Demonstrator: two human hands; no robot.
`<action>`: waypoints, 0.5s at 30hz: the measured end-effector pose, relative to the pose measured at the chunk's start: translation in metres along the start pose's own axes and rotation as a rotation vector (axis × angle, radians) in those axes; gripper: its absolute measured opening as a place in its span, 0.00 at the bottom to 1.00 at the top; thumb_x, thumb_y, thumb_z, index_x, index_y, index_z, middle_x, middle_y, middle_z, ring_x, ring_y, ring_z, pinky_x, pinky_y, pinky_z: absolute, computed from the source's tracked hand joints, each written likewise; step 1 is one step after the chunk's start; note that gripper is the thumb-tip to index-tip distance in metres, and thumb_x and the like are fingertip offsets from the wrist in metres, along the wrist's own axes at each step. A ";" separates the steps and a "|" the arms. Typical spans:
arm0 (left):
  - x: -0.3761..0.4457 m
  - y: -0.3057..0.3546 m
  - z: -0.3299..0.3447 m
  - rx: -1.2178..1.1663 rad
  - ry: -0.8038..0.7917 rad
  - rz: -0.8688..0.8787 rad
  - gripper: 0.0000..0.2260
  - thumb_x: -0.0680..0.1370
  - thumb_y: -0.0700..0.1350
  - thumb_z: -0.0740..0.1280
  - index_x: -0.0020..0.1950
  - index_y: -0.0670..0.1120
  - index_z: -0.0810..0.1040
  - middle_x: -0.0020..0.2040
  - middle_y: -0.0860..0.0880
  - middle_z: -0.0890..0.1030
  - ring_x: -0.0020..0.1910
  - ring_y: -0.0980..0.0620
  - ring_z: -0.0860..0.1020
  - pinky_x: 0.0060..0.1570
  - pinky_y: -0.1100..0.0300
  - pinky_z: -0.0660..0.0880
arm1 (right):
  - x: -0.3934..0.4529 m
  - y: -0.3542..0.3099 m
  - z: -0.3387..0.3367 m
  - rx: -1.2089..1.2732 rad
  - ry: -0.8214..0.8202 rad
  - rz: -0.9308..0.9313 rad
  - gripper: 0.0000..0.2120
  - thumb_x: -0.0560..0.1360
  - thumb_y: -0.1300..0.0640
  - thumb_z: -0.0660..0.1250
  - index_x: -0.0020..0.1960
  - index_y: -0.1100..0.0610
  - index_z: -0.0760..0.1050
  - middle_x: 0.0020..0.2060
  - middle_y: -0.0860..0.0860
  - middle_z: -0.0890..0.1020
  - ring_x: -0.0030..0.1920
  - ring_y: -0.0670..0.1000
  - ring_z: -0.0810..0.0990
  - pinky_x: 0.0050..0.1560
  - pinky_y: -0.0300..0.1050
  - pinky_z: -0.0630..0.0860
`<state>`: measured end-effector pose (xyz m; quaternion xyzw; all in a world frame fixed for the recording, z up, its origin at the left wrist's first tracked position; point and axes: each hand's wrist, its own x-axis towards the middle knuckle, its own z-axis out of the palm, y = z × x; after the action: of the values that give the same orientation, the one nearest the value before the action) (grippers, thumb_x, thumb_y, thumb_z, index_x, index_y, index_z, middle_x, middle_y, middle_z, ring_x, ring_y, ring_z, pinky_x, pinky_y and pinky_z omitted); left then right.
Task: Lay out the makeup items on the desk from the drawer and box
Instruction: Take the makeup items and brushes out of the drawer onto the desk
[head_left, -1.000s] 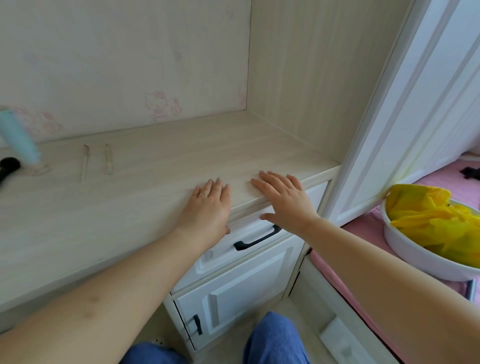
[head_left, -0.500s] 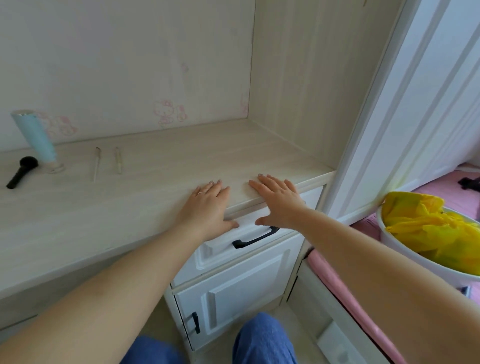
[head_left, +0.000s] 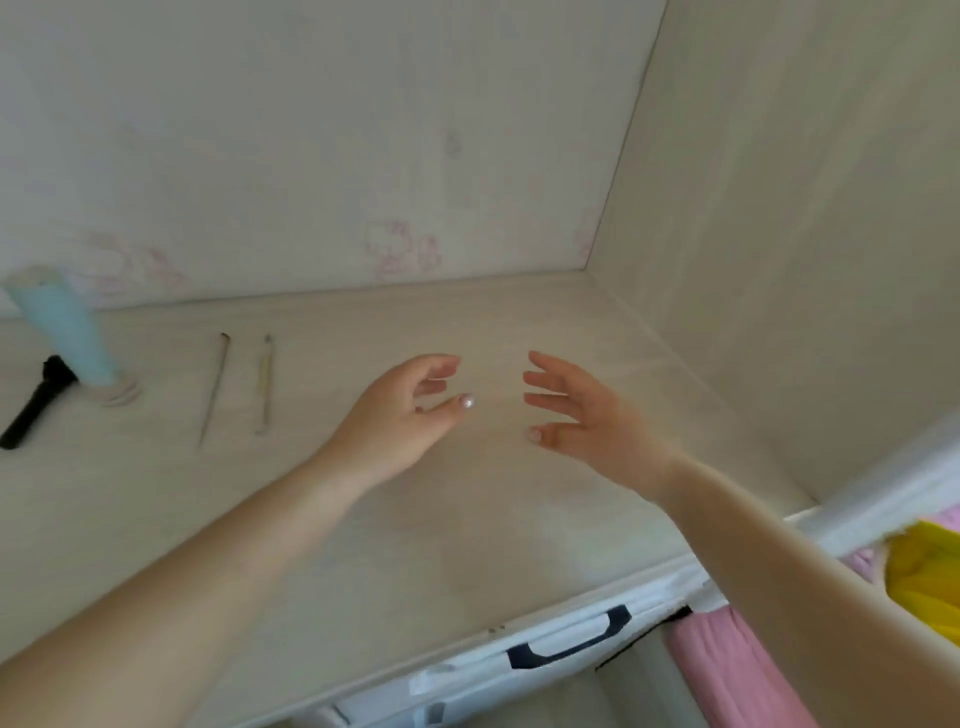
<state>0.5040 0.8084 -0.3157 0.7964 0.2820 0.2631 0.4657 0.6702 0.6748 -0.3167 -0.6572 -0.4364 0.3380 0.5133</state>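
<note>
Two empty hands above desk (head_left: 467, 519), left hand (head_left: 400, 415) loosely curled, right hand (head_left: 587, 415) fingers spread

Both hands (head_left: 410, 415) now off desk (head_left: 467, 519)

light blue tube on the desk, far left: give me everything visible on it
The light blue tube stands cap-down on the desk at the far left, near the back wall, leaning with its top tilted left. The body looks like smooth plastic, widening upward to a pale flat end; the cap at the base is blurred. A black brush lies against its lower left side. Neither hand touches it.
</note>
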 end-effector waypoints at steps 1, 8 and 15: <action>0.004 0.004 -0.008 -0.002 0.015 -0.032 0.15 0.75 0.44 0.69 0.61 0.50 0.75 0.58 0.56 0.78 0.55 0.59 0.77 0.53 0.67 0.72 | 0.007 -0.008 0.003 0.003 0.000 0.008 0.32 0.69 0.73 0.69 0.64 0.46 0.65 0.62 0.50 0.72 0.61 0.48 0.74 0.53 0.40 0.78; 0.003 0.067 -0.088 -0.084 -0.035 -0.250 0.13 0.76 0.39 0.68 0.59 0.49 0.74 0.56 0.51 0.79 0.55 0.55 0.77 0.57 0.63 0.70 | 0.020 -0.093 0.007 -0.028 0.058 0.160 0.24 0.70 0.65 0.71 0.61 0.47 0.69 0.59 0.50 0.77 0.61 0.47 0.76 0.66 0.52 0.70; -0.045 0.102 -0.136 -0.124 0.070 -0.347 0.13 0.77 0.38 0.66 0.60 0.47 0.75 0.54 0.55 0.80 0.47 0.71 0.78 0.43 0.79 0.71 | 0.010 -0.140 0.018 -0.062 -0.016 0.136 0.21 0.71 0.60 0.71 0.60 0.47 0.71 0.57 0.47 0.78 0.58 0.44 0.77 0.64 0.45 0.72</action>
<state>0.4007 0.8162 -0.1737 0.6958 0.4147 0.2232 0.5422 0.6264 0.7034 -0.1850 -0.6980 -0.4053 0.3637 0.4650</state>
